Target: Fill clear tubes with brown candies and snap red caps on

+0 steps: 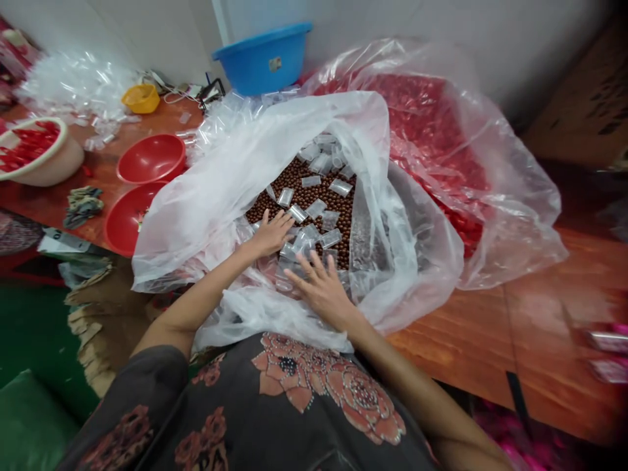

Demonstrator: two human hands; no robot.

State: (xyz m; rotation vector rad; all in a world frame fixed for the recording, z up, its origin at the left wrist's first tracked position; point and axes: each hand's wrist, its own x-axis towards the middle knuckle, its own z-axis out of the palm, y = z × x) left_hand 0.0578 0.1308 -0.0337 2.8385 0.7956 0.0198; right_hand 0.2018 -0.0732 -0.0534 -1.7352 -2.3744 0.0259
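A large translucent plastic bag lies open in front of me, full of small round brown balls. Short clear plastic tubes are scattered over the balls, most thickly toward the bag's near side and far end. My left hand rests inside the bag at the left, fingers stretched over the balls and tubes. Nearer to me, my right hand is spread palm down, its fingertips beside the near tubes. Neither hand grips anything that I can see.
Behind the bag stands a blue basin. To the right sits a clear bag of red pieces. Two red bowls, a white tub of red parts, a yellow bowl and a heap of clear tubes occupy the left.
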